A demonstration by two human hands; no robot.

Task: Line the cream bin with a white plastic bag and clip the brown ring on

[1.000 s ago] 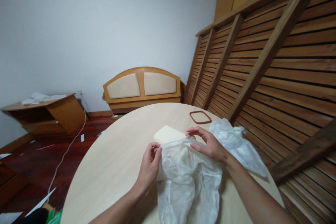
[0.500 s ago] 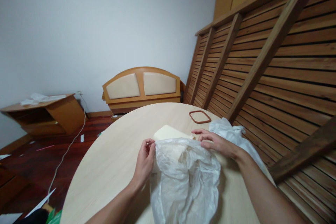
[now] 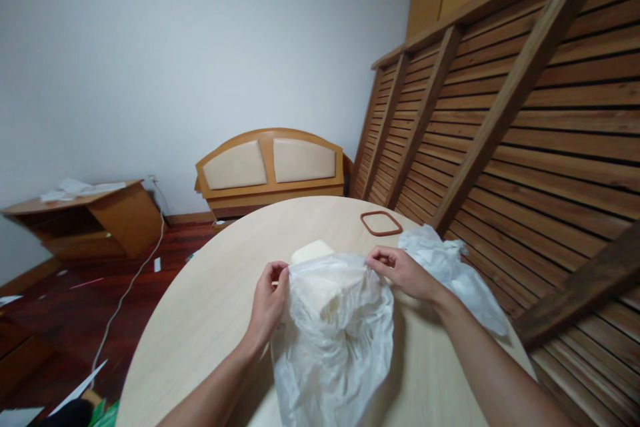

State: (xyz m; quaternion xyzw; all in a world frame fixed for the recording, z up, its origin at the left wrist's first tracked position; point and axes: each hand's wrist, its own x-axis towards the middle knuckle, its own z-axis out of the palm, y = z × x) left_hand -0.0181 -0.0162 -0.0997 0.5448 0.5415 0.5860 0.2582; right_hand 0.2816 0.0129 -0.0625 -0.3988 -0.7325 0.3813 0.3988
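Note:
A thin white plastic bag (image 3: 335, 340) lies bunched over a cream block-shaped thing (image 3: 313, 251) on the round pale wooden table (image 3: 210, 307). My left hand (image 3: 267, 303) pinches the bag's rim on the left side, fingers closed. On the right, my right hand (image 3: 400, 270) grips the same rim, fingers curled on the plastic. Only the far corner of the cream block sticks out past the bag's opening; the rest shows faintly through the plastic.
A second crumpled white bag (image 3: 450, 273) lies right of my right hand. A brown rounded-rectangle ring (image 3: 381, 223) sits near the table's far edge. A slatted wooden frame (image 3: 525, 113) leans along the right. A headboard (image 3: 270, 167) and low cabinet (image 3: 85, 217) stand by the wall.
Both hands have drawn the bag's opening further over the cream block, so less of it shows. The bag has shifted left and my hands moved slightly away from me.

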